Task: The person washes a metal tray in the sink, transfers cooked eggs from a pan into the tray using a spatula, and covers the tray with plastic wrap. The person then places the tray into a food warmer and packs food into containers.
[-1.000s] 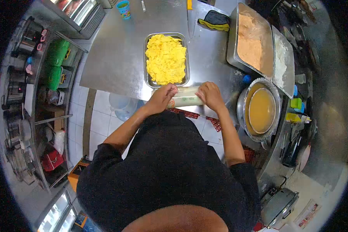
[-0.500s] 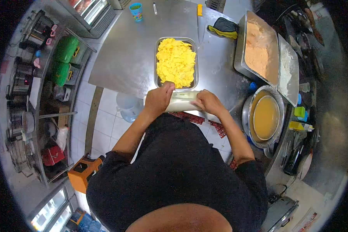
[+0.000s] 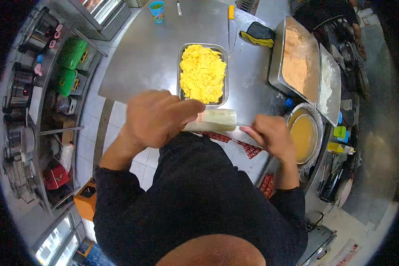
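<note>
A pale, translucent roll of cling film [image 3: 217,118] lies at the near edge of the steel table, just below a metal tray [image 3: 226,88] heaped with yellow scrambled egg [image 3: 202,73]. My left hand [image 3: 153,117], blurred by motion, is closed at the roll's left end, its thumb side over the film. To the right, my right hand [image 3: 272,133] is closed in a pinch at the roll's right end, where a thin bit of film seems to stretch to the fingertips. Motion blur hides the exact grip.
A yellow-handled knife [image 3: 231,26], a dark cloth [image 3: 258,34] and a blue cup [image 3: 157,11] lie toward the back. At right stand a deep pan of orange powder [image 3: 295,62], a tray of white flour [image 3: 328,82] and a bowl of yellowish liquid [image 3: 303,133].
My left hand has risen toward the camera and moved left. The right hand has moved right and slightly down, away from the roll's middle. The egg tray has stayed put.
</note>
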The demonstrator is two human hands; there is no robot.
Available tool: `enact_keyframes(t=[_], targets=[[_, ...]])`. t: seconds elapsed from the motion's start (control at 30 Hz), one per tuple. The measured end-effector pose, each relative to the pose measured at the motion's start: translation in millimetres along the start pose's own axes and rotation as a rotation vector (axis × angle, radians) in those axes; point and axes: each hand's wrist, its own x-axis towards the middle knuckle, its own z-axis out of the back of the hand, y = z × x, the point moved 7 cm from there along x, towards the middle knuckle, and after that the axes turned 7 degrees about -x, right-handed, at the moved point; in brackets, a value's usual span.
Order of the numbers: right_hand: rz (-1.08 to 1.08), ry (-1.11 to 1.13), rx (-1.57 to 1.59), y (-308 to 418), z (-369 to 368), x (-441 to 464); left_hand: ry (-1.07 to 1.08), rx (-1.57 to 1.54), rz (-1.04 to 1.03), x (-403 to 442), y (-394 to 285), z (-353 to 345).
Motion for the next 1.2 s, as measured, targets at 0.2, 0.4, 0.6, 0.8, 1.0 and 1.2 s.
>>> enact_keyframes(t=[0.2,0.4,0.6,0.8,1.0,1.2], targets=[[-0.197,-0.172,-0.157,-54.0,38.2,79.7,-0.753,0.167,-0.254,83.2,83.7,42.4],[-0.350,-0.134,-0.166,-272.8,-123.6,210.4,-0.361,0.082,0.109,197.0,332.5,-116.8],[-0.553,-0.092,-0.056,-370.4,-276.9,186.8,-0.115,-0.232,0.522,121.2,454.9,-307.2],[-0.780,-0.142,0.486,-363.9,-303.1,146.7,0.012,-0.322,0.525,86.2,399.8,-297.5],[-0.477,-0.124,0.155,-316.1,-258.9,136.2,-0.095,-0.404,0.305,21.5,382.2,-299.6],[-0.942,-0.016,0.382,-270.5,-283.9,20.8,-0.010,-0.579,0.708,-8.5,333.1,-298.8]])
